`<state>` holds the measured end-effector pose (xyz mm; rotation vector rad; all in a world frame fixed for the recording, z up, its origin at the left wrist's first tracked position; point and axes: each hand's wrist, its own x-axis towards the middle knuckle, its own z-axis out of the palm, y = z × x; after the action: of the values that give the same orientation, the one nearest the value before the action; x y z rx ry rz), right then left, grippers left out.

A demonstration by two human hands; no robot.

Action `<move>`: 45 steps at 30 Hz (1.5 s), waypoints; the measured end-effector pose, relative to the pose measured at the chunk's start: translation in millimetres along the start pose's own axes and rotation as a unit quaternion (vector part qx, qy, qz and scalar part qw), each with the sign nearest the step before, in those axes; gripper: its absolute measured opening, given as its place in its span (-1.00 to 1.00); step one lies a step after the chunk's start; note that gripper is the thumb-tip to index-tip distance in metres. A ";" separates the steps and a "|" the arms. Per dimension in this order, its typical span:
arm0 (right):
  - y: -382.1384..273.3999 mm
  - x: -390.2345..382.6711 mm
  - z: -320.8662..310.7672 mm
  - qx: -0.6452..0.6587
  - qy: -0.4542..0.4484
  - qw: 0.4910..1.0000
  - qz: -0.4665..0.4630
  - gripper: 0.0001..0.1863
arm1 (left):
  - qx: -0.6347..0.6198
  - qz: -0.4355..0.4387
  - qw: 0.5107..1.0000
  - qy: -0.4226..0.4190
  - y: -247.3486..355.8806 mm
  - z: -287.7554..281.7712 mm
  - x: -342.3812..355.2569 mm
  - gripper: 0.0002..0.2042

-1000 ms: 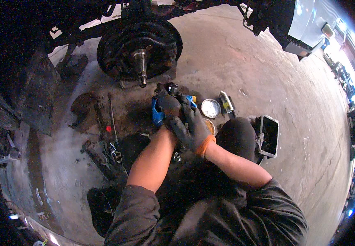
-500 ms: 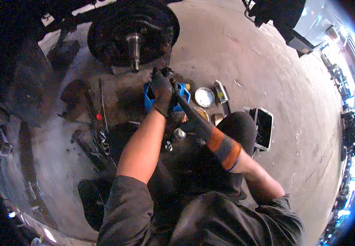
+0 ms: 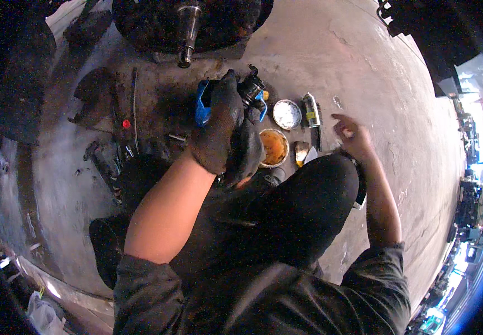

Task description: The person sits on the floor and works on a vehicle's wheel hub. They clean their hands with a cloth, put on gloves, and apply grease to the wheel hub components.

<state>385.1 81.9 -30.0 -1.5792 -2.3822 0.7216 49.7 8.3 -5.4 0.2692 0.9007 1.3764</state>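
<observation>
My left hand (image 3: 219, 123), in a black work glove, is closed in front of a blue container (image 3: 203, 103). A dark glove (image 3: 247, 151) with a bit of orange at its cuff hangs from it toward my lap. Just beyond the fingers, a black ribbed cylindrical part (image 3: 251, 89) tilts above the container; whether the hand also grips it, I cannot tell. My right hand (image 3: 356, 139) is bare and slightly blurred, off to the right over the floor, with its fingers apart and nothing in them.
A hub with a metal spindle (image 3: 188, 33) juts out ahead. Right of the container are a round tin of whitish stuff (image 3: 287, 114), a spray can (image 3: 310, 110) and a tub of amber grease (image 3: 274, 147). Hand tools (image 3: 104, 170) and a thin rod (image 3: 135, 106) lie at left.
My right hand has come out of its black and orange glove and swung right. The glove stays at my left hand. The view has shifted, so the hub sits higher.
</observation>
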 end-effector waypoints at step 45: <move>-162.7 35.6 0.0 0.670 -0.254 0.692 -0.084 -0.32 | 0.068 0.073 0.995 -0.010 16.8 -2.3 -14.1 -0.64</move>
<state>238.5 63.2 46.8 -0.4795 -1.2659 2.2848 36.9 -1.6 9.5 0.4594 0.9746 1.4466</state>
